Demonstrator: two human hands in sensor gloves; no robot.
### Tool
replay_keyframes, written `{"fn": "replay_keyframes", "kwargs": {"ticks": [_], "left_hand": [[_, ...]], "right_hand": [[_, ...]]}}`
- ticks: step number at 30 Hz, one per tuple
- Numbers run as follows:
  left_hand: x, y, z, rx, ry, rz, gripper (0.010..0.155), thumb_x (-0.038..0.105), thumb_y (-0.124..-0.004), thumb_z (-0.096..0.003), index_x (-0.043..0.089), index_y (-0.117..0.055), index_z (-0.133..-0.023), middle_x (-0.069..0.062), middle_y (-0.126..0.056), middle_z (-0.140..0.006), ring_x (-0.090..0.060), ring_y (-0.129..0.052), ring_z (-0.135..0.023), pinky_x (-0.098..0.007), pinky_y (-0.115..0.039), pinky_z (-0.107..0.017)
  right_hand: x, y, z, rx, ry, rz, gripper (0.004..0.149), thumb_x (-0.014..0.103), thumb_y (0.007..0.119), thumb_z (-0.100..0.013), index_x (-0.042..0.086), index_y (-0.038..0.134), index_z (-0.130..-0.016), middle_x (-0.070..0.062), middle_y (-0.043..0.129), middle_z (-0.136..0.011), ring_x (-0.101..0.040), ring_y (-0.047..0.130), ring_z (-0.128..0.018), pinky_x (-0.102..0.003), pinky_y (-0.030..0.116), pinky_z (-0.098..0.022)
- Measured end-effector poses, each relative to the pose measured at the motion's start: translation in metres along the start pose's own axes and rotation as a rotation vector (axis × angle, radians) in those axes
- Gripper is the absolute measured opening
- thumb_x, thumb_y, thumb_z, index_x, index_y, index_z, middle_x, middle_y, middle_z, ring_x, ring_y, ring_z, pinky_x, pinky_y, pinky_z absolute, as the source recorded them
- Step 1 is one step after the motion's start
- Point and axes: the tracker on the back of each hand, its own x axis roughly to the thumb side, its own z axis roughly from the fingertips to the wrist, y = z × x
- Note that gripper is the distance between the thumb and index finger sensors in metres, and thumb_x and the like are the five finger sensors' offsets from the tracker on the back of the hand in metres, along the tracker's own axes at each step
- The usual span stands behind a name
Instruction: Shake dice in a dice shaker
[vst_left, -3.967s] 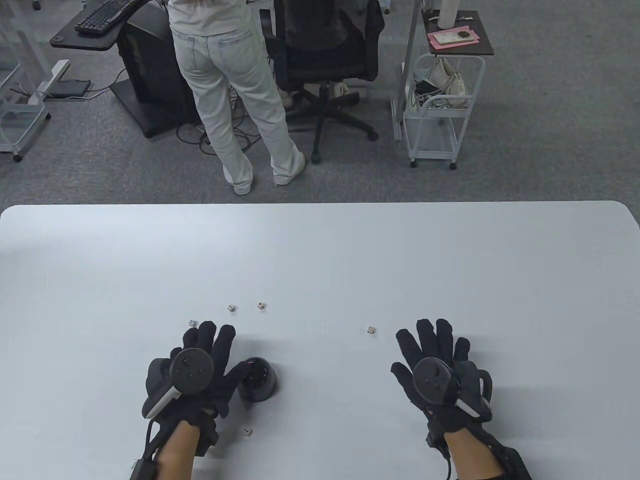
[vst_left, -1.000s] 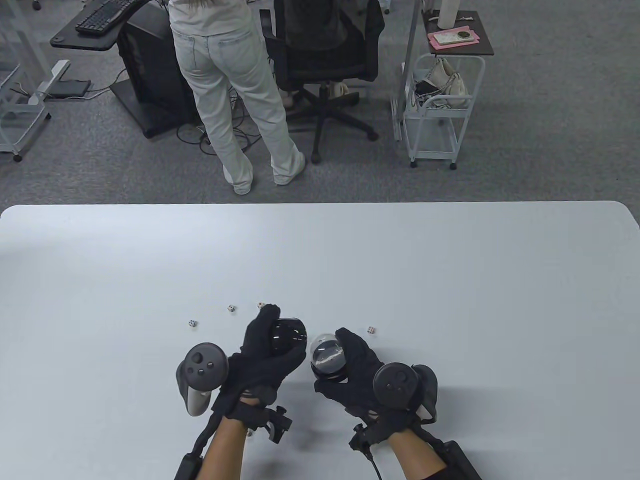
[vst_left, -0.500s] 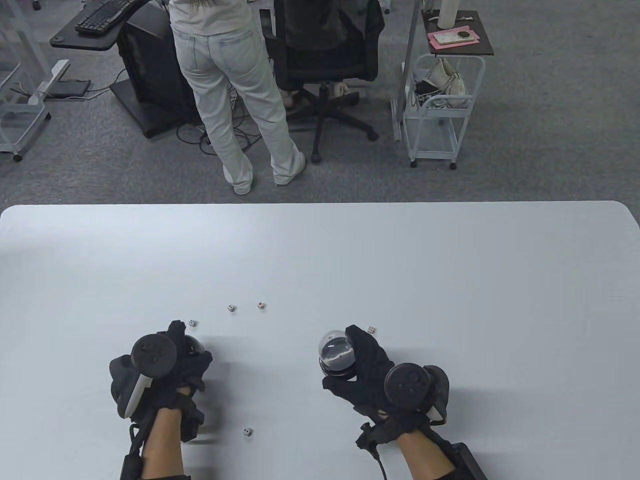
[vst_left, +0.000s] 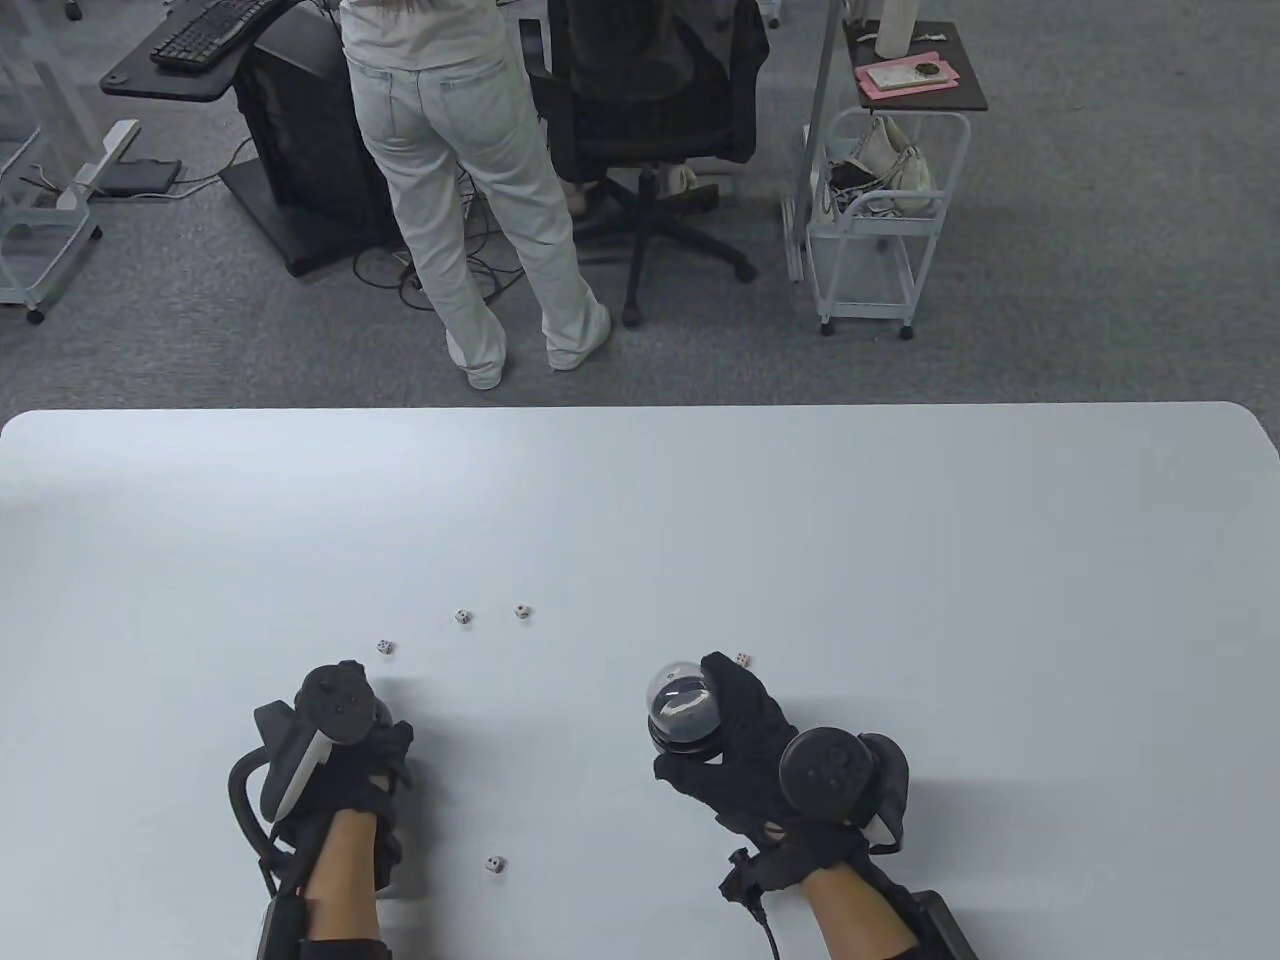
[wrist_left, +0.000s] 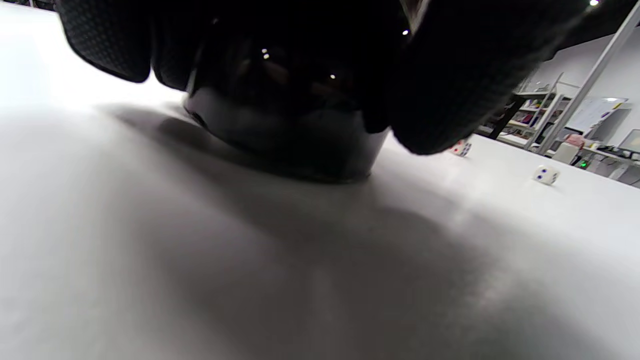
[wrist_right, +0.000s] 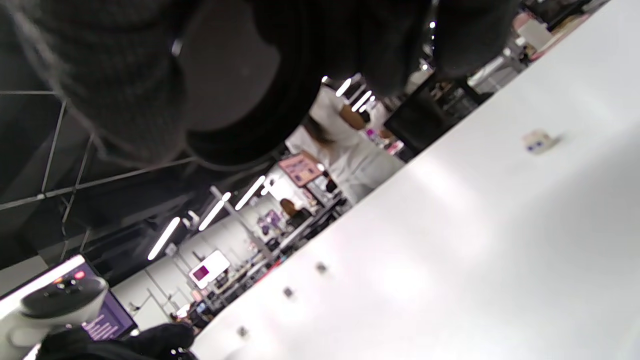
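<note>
The dice shaker is in two parts. My left hand (vst_left: 375, 735) grips the black cup (wrist_left: 290, 130) from above; the cup stands on the table (vst_left: 640, 500) and is almost hidden under the hand in the table view. My right hand (vst_left: 705, 728) holds the clear-domed part (vst_left: 680, 700) with its black base, just above the table. Several white dice lie loose: one (vst_left: 385, 647) ahead of my left hand, two (vst_left: 462, 616) (vst_left: 522, 611) farther out, one (vst_left: 741, 659) by my right fingertips, one (vst_left: 494, 864) near the front edge.
Beyond the table's far edge a person (vst_left: 450, 180) stands with their back turned, beside an office chair (vst_left: 650, 110) and a white trolley (vst_left: 870, 220). Two dice (wrist_left: 546, 175) (wrist_left: 461, 148) show to the right of the cup in the left wrist view.
The hands took the shaker apart at the middle. My left hand carried the black cup to the left and lowered it onto the table. My right hand kept the domed part, drifting slightly right.
</note>
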Motion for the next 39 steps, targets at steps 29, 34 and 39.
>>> {"fn": "replay_keyframes", "kwargs": {"ticks": [29, 34, 39], "left_hand": [[0.177, -0.022, 0.077, -0.255, -0.883, 0.517, 0.09, 0.067, -0.079, -0.05, 0.026, -0.032, -0.114, -0.021, -0.052, -0.114, -0.048, -0.065, -0.101, -0.066, -0.064, -0.066], [0.174, -0.028, 0.076, -0.186, -0.883, 0.56, 0.085, 0.064, -0.082, -0.0497, 0.022, -0.042, -0.111, -0.018, -0.065, -0.107, -0.043, -0.077, -0.093, -0.062, -0.07, -0.064], [0.157, -0.015, 0.074, -0.065, -0.835, 0.603, 0.084, 0.059, -0.085, -0.0496, 0.021, -0.042, -0.111, -0.021, -0.063, -0.107, -0.046, -0.075, -0.092, -0.061, -0.07, -0.063]], "right_hand": [[0.013, 0.016, -0.001, 0.076, -0.055, 0.13, 0.097, 0.055, 0.09, -0.047, 0.012, 0.034, -0.113, -0.027, 0.05, -0.108, -0.052, 0.065, -0.096, -0.068, 0.061, -0.067], [0.013, 0.017, -0.001, 0.109, -0.048, 0.143, 0.097, 0.055, 0.091, -0.047, 0.013, 0.035, -0.113, -0.026, 0.05, -0.108, -0.051, 0.064, -0.097, -0.069, 0.061, -0.067], [0.013, 0.016, 0.0, 0.108, -0.033, 0.191, 0.095, 0.054, 0.091, -0.047, 0.014, 0.035, -0.113, -0.026, 0.05, -0.109, -0.051, 0.064, -0.098, -0.069, 0.061, -0.067]]}}
